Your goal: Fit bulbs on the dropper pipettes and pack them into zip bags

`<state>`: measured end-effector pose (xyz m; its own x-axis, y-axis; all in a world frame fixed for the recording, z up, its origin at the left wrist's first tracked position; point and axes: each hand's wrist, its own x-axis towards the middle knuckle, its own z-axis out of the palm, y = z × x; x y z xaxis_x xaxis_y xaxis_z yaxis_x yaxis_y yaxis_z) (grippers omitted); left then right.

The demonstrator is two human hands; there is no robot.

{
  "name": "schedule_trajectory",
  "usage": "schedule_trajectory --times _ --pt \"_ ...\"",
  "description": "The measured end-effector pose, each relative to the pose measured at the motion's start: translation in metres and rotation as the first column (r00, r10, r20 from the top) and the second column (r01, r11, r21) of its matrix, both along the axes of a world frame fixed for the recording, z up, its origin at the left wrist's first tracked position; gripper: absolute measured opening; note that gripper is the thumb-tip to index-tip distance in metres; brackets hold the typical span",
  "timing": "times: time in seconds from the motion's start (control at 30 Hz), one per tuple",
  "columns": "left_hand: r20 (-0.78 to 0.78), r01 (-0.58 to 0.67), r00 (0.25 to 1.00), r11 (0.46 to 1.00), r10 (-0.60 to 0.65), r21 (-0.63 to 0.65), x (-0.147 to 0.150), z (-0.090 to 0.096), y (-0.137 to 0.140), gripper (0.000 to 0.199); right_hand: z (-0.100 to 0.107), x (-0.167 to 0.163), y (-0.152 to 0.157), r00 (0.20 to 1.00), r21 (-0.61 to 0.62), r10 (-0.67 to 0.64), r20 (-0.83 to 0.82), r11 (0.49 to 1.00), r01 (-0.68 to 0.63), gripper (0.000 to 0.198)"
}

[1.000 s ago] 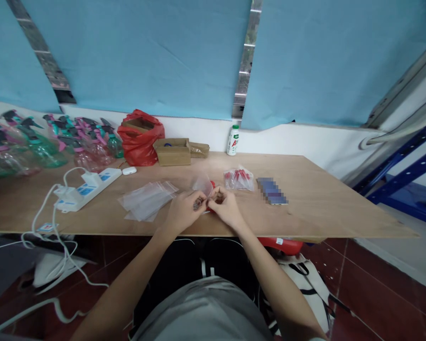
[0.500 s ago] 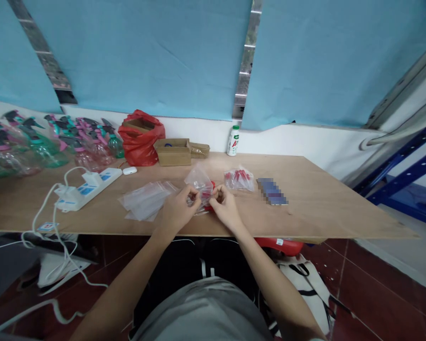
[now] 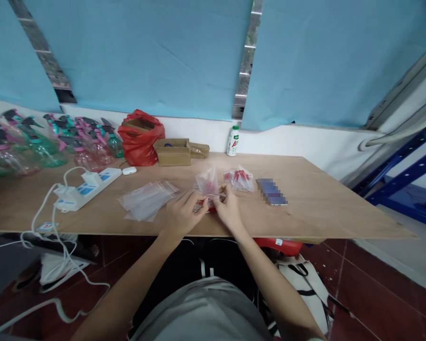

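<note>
We look down from head height at our two bare hands working close together near the front edge of a wooden table [image 3: 323, 201]. Between them a small clear zip bag [image 3: 206, 182] stands up slightly, its body pointing away from us. Our left hand [image 3: 187, 210] pinches the near edge of this bag between thumb and fingers, and our right hand [image 3: 229, 206] pinches the same edge from the other side. The bag is slightly blurred, and something reddish shows through it. Just below our fingertips we see red pieces [image 3: 210, 207], partly hidden, so we cannot tell their shape.

To the left of our hands, several flat clear bags [image 3: 149, 200] lie overlapping in a loose fan. Beyond our right hand, clear bags with red-tipped contents [image 3: 239, 179] sit in a small heap, and to the right of that lies a phone [image 3: 271, 191] with a pixelated screen.

Along the back, from left to right, we have many pink and green spray bottles [image 3: 80, 147], a red plastic bag [image 3: 142, 144], an open cardboard box [image 3: 173, 154] and a white bottle [image 3: 232, 142] with a green cap. A white power strip [image 3: 88, 189] lies at front left.
</note>
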<state>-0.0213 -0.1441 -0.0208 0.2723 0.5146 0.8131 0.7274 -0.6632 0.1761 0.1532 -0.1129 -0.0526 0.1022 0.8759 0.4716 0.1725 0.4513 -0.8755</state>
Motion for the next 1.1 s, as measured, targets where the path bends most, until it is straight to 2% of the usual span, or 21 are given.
schedule_trajectory --times 0.1,0.17,0.27,0.33,0.4,0.43,0.47,0.5,0.53,0.57,0.63,0.7,0.73,0.77,0.8,0.9,1.0,1.1 --pt "-0.052 0.081 0.996 0.994 -0.077 0.080 0.003 0.000 0.002 0.012 0.006 -0.002 -0.005 0.999 0.040 0.000 0.044 0.999 -0.002 0.028" --pt "-0.097 0.139 0.987 0.981 -0.127 0.136 0.005 0.001 0.002 0.012 0.012 -0.004 -0.009 0.998 0.064 -0.001 0.068 0.998 -0.003 0.020" --pt "-0.098 0.199 0.978 0.964 -0.184 0.177 0.008 0.000 0.000 0.011 0.017 -0.005 -0.010 0.999 0.096 0.040 0.021 0.995 -0.042 0.017" --pt "-0.020 0.238 0.971 0.963 -0.238 0.123 0.010 -0.004 -0.002 0.013 0.016 -0.004 -0.007 0.993 0.085 0.071 -0.089 0.994 -0.064 0.019" --pt "0.197 0.264 0.946 0.964 -0.259 0.002 0.012 -0.011 -0.001 0.026 0.016 -0.004 -0.003 0.952 0.035 0.110 -0.286 0.994 -0.105 0.021" --pt "0.361 0.275 0.903 0.959 -0.233 -0.070 0.013 -0.014 0.001 0.036 0.016 -0.003 -0.002 0.909 0.007 0.134 -0.394 0.990 -0.143 0.024" --pt "0.543 0.292 0.821 0.947 -0.175 -0.136 0.015 -0.017 0.004 0.045 0.017 -0.003 -0.001 0.857 -0.017 0.157 -0.491 0.982 -0.190 0.028" --pt "0.691 0.328 0.715 0.924 -0.107 -0.196 0.018 -0.019 0.008 0.051 0.019 -0.003 -0.001 0.804 -0.032 0.181 -0.566 0.970 -0.241 0.033" --pt "0.786 0.412 0.615 0.876 -0.065 -0.249 0.020 -0.020 0.012 0.051 0.021 -0.003 -0.002 0.761 -0.039 0.210 -0.614 0.955 -0.295 0.036" --pt "0.857 0.536 0.512 0.802 -0.060 -0.264 0.022 -0.020 0.015 0.050 0.023 -0.004 -0.004 0.729 -0.043 0.243 -0.640 0.936 -0.350 0.038" --pt "0.950 0.783 0.302 0.590 -0.082 -0.198 0.024 -0.017 0.021 0.056 0.026 -0.007 -0.008 0.685 -0.059 0.314 -0.657 0.885 -0.462 0.040" --pt "0.991 0.919 0.121 0.384 -0.060 -0.089 0.022 -0.011 0.022 0.066 0.026 -0.013 -0.013 0.661 -0.099 0.374 -0.651 0.821 -0.562 0.043" --pt "0.998 0.943 0.059 0.329 -0.037 -0.044 0.021 -0.008 0.021 0.066 0.024 -0.017 -0.015 0.655 -0.121 0.393 -0.645 0.794 -0.596 0.045" --pt "1.000 0.951 0.010 0.308 -0.014 -0.005 0.019 -0.005 0.020 0.062 0.022 -0.020 -0.017 0.657 -0.138 0.406 -0.635 0.777 -0.614 0.047" --pt "0.999 0.951 -0.032 0.309 0.010 0.028 0.017 -0.003 0.018 0.057 0.019 -0.023 -0.018 0.666 -0.154 0.416 -0.619 0.767 -0.622 0.048" --pt "0.985 0.929 -0.153 0.352 0.083 0.114 0.011 0.005 0.016 0.044 0.013 -0.028 -0.019 0.696 -0.192 0.453 -0.557 0.745 -0.639 0.053" --pt "0.954 0.896 -0.273 0.394 0.124 0.206 0.008 0.010 0.016 0.041 0.011 -0.028 -0.020 0.705 -0.209 0.483 -0.520 0.728 -0.653 0.059" --pt "0.939 0.899 -0.309 0.368 0.151 0.236 0.006 0.010 0.015 0.047 0.010 -0.029 -0.021 0.700 -0.211 0.492 -0.518 0.719 -0.662 0.060"
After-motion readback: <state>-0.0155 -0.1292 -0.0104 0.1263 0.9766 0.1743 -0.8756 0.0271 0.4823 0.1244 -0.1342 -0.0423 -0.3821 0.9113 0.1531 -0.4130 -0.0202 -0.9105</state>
